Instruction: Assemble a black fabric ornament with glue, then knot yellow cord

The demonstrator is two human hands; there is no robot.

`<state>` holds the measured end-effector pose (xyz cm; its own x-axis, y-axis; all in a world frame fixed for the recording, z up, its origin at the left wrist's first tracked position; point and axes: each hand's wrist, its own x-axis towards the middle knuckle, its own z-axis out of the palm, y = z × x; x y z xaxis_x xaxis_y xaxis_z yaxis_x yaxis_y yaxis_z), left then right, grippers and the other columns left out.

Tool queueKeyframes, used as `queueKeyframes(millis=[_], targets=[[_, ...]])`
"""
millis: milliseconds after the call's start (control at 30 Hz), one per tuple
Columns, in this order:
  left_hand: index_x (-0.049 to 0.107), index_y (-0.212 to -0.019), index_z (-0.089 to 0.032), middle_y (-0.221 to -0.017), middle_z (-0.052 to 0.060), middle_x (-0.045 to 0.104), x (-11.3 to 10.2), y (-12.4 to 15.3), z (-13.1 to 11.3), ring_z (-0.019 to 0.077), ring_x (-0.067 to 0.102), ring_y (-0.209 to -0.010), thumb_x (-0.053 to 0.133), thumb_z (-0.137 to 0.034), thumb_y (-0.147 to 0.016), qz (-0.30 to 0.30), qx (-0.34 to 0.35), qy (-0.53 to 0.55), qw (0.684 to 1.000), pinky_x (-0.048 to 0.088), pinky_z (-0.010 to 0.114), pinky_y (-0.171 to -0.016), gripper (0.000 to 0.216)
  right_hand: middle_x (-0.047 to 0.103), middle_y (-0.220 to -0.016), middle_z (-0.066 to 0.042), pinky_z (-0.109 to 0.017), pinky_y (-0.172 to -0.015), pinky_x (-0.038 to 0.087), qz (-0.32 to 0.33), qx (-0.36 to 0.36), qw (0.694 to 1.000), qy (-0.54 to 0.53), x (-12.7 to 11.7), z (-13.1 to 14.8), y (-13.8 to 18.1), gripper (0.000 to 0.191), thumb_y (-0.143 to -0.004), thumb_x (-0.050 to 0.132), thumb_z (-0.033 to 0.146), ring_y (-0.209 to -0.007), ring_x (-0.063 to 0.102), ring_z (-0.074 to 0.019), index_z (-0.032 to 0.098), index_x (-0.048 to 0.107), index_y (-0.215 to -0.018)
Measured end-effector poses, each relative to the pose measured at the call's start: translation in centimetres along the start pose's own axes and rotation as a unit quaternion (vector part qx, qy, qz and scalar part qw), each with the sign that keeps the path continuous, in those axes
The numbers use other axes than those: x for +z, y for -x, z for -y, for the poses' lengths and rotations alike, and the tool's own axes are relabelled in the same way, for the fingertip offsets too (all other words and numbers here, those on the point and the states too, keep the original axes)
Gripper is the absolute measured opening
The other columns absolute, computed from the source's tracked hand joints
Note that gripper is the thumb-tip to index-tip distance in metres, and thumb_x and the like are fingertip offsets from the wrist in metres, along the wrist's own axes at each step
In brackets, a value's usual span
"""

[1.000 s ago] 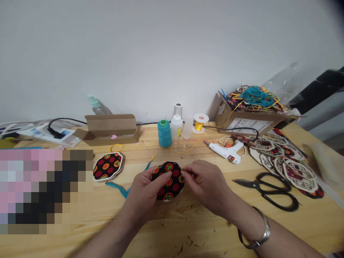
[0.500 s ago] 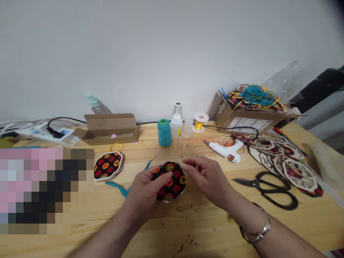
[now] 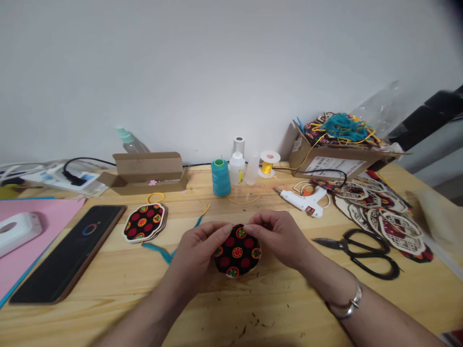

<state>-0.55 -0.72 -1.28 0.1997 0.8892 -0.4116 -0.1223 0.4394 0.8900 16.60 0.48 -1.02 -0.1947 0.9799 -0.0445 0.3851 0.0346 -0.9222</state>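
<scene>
Between both hands, just above the table, is a scallop-edged fabric piece in black with red dots and bright flowers, a pale rim showing along its lower edge. My left hand pinches its upper left edge between thumb and fingers. At the top right edge, my right hand also pinches it, thumb in front and fingers curled behind. Left of my hands lies a stack of similar patterned pieces with pale borders. A teal tassel extends from the stack toward my left wrist.
Black-handled scissors and a white glue gun lie to the right. Behind stand a teal thread cone, a white bottle and a yellow thread spool. A filled cardboard box is back right; a phone lies left.
The fabric piece has shifted slightly right and down and turned. My left thumb has moved from its face to its top edge, and my right hand now pinches nearer the top.
</scene>
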Motion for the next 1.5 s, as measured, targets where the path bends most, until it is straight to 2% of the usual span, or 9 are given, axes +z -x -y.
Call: queueKeyframes(millis=[267,567,800,1067,1167,1233,1300,1367,1500], targets=[[0.07,-0.075,-0.014,-0.07,0.003,0.07,-0.2,0.0,-0.4,0.0152,0.059,-0.065,0.065,-0.035,-0.07,-0.054,0.032,-0.072,0.995,0.043,0.021,-0.06,0.022,0.058,-0.061,0.001,-0.021,-0.052,0.037,0.032,0.025,0.999,-0.003,-0.6,0.1,-0.3,0.022,-0.076,0.054,0.032,-0.057,0.049,-0.0099,0.014,0.064,-0.068],[0.07,-0.07,-0.016,-0.065,0.002,0.069,0.4,0.2,-0.4,0.0153,0.059,-0.062,0.065,-0.034,-0.07,-0.012,0.011,-0.05,0.999,0.045,0.022,-0.059,0.019,0.059,-0.061,0.0,-0.02,-0.049,0.037,0.045,0.016,0.999,-0.018,0.0,-0.3,-0.2,0.019,-0.074,0.057,0.031,-0.056,0.048,-0.0091,0.014,0.064,-0.069],[0.07,-0.077,-0.014,-0.067,0.005,0.07,-0.1,-0.3,0.1,0.019,0.062,-0.063,0.065,-0.04,-0.069,-0.018,-0.007,0.022,1.0,0.048,0.028,-0.059,0.028,0.058,-0.059,0.001,-0.022,-0.052,0.039,-0.031,0.054,0.997,-0.035,-0.9,-0.3,-0.8,0.017,-0.072,0.058,0.027,-0.055,0.048,-0.0093,0.013,0.063,-0.064],[0.068,-0.07,-0.014,-0.058,0.003,0.068,0.0,-0.3,-0.5,0.0118,0.059,-0.052,0.068,-0.033,-0.067,-0.037,-0.012,-0.066,0.997,0.044,0.019,-0.049,0.019,0.058,-0.061,-0.001,-0.023,-0.05,0.038,-0.065,0.08,0.991,-0.088,-1.5,-0.7,-1.5,0.021,-0.072,0.058,0.031,-0.055,0.048,-0.0101,0.012,0.062,-0.066],[0.068,-0.067,-0.015,-0.055,0.003,0.068,0.2,-0.2,-0.8,0.0122,0.059,-0.05,0.069,-0.031,-0.065,-0.053,-0.006,-0.073,0.996,0.044,0.019,-0.048,0.017,0.06,-0.066,-0.003,-0.026,-0.055,0.041,-0.042,0.052,0.997,-0.04,-1.6,-0.9,-1.5,0.031,-0.079,0.049,0.038,-0.06,0.052,-0.0126,0.012,0.064,-0.073],[0.068,-0.066,-0.015,-0.055,0.002,0.068,0.2,-0.3,-0.8,0.0124,0.06,-0.05,0.069,-0.031,-0.064,-0.062,-0.003,-0.073,0.995,0.043,0.019,-0.047,0.016,0.063,-0.085,-0.007,-0.03,-0.064,0.044,-0.032,0.012,0.999,0.022,-2.0,-1.1,-1.2,0.039,-0.077,0.052,0.045,-0.073,0.056,-0.0164,0.013,0.062,-0.096],[0.068,-0.066,-0.015,-0.054,0.002,0.068,0.1,-0.4,-0.7,0.0119,0.059,-0.048,0.069,-0.031,-0.064,-0.068,-0.002,-0.074,0.995,0.043,0.019,-0.046,0.016,0.056,-0.11,-0.01,-0.037,-0.079,0.043,-0.012,-0.054,0.994,0.095,-2.4,-1.1,-0.9,0.07,-0.064,0.065,0.051,-0.096,0.052,-0.022,0.017,0.046,-0.122],[0.067,-0.066,-0.014,-0.053,0.002,0.067,0.1,-0.6,-0.6,0.0115,0.058,-0.047,0.069,-0.031,-0.064,-0.073,-0.006,-0.077,0.994,0.043,0.019,-0.046,0.017,0.045,-0.125,-0.012,-0.042,-0.091,0.036,0.028,-0.118,0.979,0.165,-2.6,-1.0,-0.5,0.098,-0.051,0.074,0.052,-0.113,0.041,-0.0266,0.02,0.031,-0.133],[0.066,-0.065,-0.014,-0.051,0.002,0.066,0.0,-0.7,-0.5,0.0122,0.058,-0.046,0.068,-0.031,-0.064,-0.083,-0.012,-0.089,0.993,0.043,0.02,-0.046,0.017,0.044,-0.125,-0.011,-0.046,-0.095,0.029,0.086,-0.164,0.945,0.27,-2.2,-0.8,-0.1,0.1,-0.05,0.077,0.042,-0.116,0.034,-0.0284,0.022,0.027,-0.135]])
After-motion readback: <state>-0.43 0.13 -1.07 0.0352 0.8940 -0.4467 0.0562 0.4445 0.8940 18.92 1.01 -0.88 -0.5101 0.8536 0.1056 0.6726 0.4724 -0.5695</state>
